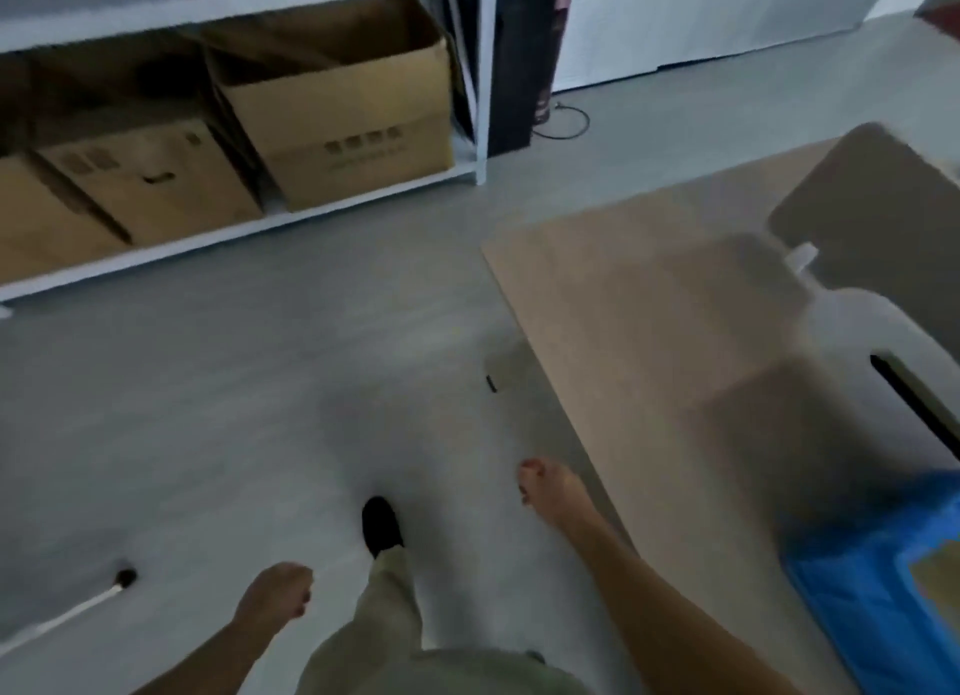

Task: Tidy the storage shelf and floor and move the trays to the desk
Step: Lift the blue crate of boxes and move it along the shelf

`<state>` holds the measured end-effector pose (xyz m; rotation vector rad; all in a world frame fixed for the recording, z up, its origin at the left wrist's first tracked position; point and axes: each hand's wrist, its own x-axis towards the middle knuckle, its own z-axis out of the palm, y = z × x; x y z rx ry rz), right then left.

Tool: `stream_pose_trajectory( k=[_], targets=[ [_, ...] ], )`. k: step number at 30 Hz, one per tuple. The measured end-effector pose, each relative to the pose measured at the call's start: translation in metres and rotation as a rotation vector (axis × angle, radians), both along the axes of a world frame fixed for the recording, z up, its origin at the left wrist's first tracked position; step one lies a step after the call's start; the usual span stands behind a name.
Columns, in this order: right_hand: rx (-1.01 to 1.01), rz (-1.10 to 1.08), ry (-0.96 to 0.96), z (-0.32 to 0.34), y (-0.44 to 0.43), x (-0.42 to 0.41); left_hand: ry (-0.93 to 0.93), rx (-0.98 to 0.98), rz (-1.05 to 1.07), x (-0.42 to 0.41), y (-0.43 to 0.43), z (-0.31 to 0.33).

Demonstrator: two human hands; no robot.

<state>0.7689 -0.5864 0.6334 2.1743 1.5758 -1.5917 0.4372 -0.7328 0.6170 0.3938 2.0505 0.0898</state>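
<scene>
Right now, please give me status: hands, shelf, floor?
Left hand empty, right hand empty. Shelf ahead, cardboard boxes on it. Cardboard sheet on floor, right side.

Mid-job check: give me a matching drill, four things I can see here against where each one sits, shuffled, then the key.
Things
1. open brown cardboard box
2. large flat brown cardboard sheet
3. translucent white plastic jug
4. crumpled blue plastic bag

Places
A. lower right corner of the view
B. bottom level of the white metal shelf
C. lying flat on the grey floor
D. right edge of the view, upright, cap on top

Pairs: 1-B, 2-C, 3-D, 4-A
</scene>
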Motion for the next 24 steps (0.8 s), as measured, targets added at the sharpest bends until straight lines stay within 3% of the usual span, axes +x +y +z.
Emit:
stream_pose_trajectory(
  k=[5, 9, 14, 18, 21, 24],
  targets=[
    [-0.018, 0.089, -0.037, -0.026, 0.086, -0.095, -0.036, -0.089, 0.228, -0.104, 0.021, 0.010],
    [-0.091, 0.073, -0.083, -0.041, 0.135, -0.129, -0.047, -0.049, 0.278, -0.161, 0.085, 0.023],
    [-0.117, 0.076, -0.172, -0.033, 0.189, -0.147, -0.105, 0.130, 0.205, -0.186, 0.221, 0.026],
    [-0.208, 0.039, -0.226, -0.082, 0.244, -0.127, -0.179, 0.297, 0.162, -0.192, 0.360, 0.033],
    [-0.217, 0.055, -0.238, -0.107, 0.313, -0.133, -0.193, 0.385, 0.079, -0.203, 0.459, 0.037],
    [-0.174, 0.047, -0.216, -0.085, 0.405, -0.170, -0.152, 0.386, 0.056, -0.224, 0.534, 0.037]
  ],
)
